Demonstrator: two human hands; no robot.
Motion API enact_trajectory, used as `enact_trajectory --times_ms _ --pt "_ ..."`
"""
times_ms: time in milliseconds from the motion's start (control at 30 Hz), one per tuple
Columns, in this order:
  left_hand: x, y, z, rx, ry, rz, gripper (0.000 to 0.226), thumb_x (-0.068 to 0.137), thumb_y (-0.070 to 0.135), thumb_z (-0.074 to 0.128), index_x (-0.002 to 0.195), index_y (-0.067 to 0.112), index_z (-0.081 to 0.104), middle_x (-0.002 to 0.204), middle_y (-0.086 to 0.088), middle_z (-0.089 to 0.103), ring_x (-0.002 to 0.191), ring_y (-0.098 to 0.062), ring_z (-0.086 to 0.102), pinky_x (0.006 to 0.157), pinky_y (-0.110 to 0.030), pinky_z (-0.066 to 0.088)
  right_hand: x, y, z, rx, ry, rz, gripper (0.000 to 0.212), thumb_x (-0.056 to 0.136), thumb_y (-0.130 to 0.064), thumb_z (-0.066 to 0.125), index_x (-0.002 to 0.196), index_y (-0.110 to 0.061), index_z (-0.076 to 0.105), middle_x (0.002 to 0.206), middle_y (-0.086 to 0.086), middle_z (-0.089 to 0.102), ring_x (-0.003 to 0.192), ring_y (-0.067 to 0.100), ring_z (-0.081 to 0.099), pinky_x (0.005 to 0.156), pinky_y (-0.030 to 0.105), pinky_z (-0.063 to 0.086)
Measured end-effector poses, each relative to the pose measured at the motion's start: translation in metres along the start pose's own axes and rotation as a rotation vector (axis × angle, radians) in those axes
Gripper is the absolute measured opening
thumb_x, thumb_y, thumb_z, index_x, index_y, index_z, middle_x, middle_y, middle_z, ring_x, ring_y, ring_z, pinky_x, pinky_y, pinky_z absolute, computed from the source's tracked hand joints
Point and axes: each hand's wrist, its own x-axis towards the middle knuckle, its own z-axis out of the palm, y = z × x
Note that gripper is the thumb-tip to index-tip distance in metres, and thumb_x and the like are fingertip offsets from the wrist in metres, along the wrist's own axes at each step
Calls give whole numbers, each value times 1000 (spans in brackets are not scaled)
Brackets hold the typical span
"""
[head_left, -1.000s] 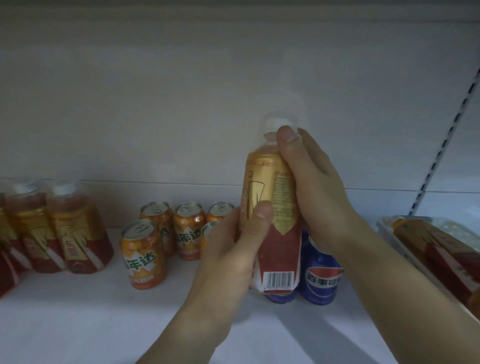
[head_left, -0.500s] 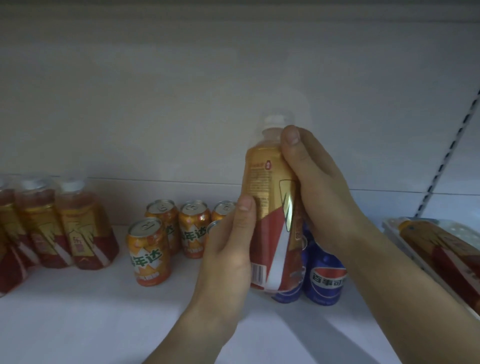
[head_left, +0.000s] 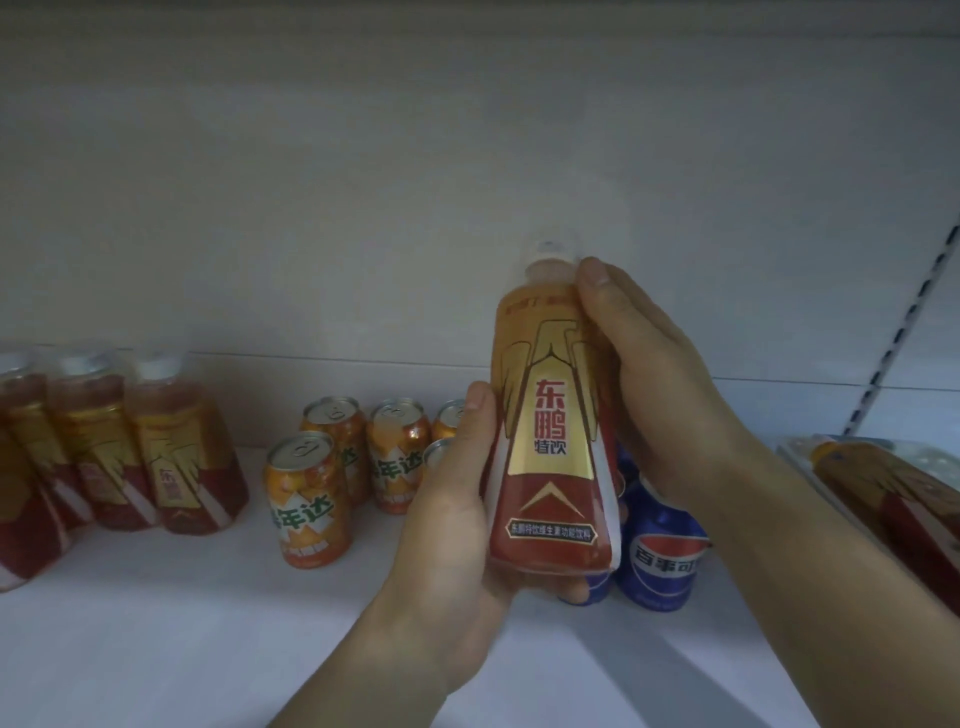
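A drink bottle (head_left: 550, 441) with a gold and red label and a white cap is upright above the white shelf (head_left: 156, 634), its front label facing me. My left hand (head_left: 452, 540) grips its lower left side and cups its base, thumb along the label. My right hand (head_left: 649, 384) holds its upper right side, thumb near the neck. The fingers of both hands are hidden behind the bottle.
Three like bottles (head_left: 176, 447) stand at the left. Several orange cans (head_left: 306, 499) stand left of the hands. Blue cola cans (head_left: 662, 556) sit behind the held bottle. At the right edge, a tray (head_left: 795, 452) holds a lying bottle (head_left: 893, 499).
The bottle has been turned in my hands: the barcode side faced me before, now the front label does. Both hands kept hold of it.
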Motion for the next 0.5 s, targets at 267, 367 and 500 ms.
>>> enact_trajectory --times_ms 267,367,500 --pt "6 12 -7 -34 -106 -133 62 101 58 36 134 14 62 133 -23 63 115 -46 63 69 -41 62 -1 -5 -2 18 -31 -25 44 103 -42 57 146 -38 50 121 0 73 99 20 77 83 37 61" --pt "8 13 -8 -13 -11 -135 54 98 48 41 123 11 72 123 -19 70 106 -32 69 66 -24 59 -7 -8 -3 -35 8 -3 36 104 -39 55 140 -39 55 115 0 74 93 16 78 77 31 60" --pt "-15 13 -6 -112 -88 -155 55 76 59 58 100 16 81 109 -16 75 87 -30 72 47 -28 56 0 -1 -3 -140 -47 113 26 105 -39 55 124 -22 63 121 8 71 93 7 73 82 23 58"
